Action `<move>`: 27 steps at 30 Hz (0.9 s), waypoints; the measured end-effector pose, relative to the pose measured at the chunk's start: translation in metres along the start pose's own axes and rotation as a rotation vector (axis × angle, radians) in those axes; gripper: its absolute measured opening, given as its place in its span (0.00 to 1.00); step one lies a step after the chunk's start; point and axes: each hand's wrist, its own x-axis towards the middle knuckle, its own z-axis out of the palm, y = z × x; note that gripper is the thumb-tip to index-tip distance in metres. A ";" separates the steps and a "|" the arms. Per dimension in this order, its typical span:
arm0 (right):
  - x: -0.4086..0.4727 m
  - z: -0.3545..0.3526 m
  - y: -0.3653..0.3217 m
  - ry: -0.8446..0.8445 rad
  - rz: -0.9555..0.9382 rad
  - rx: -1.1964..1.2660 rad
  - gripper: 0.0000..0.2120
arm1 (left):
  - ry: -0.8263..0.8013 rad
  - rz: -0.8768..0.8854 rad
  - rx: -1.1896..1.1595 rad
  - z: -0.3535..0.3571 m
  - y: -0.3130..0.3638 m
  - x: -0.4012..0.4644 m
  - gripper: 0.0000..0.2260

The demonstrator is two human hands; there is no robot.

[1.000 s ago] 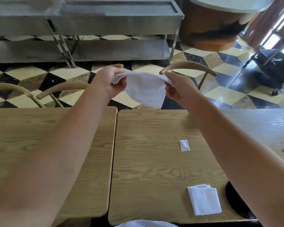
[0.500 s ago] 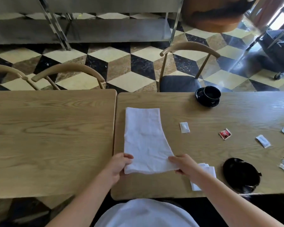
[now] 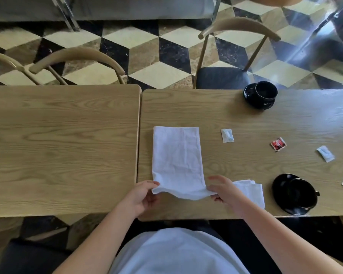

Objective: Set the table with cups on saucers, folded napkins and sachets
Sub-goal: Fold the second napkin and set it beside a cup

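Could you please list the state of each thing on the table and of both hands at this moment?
White napkin: laid out long, near edge lifted.
Left hand: pinches its near left corner.
Right hand: pinches its near right corner.
Folded napkin: flat, partly behind the right hand.
Far cup: upright on its saucer.
Near cup: on its saucer.
Red sachet: loose on the table.
White sachet: loose on the table.

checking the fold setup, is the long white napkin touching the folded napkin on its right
Cannot tell. In the head view the right hand covers the spot where the long napkin nears the folded napkin.
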 end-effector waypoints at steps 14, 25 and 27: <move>0.134 -0.028 -0.113 -0.111 0.075 0.539 0.10 | -0.025 0.056 -0.342 0.041 0.142 0.075 0.09; 0.194 -0.025 -0.130 -0.100 0.159 0.335 0.06 | 0.242 0.150 0.240 0.046 0.153 0.153 0.04; 0.200 -0.023 -0.129 -0.090 0.138 0.298 0.05 | 0.321 0.208 0.351 0.045 0.145 0.162 0.08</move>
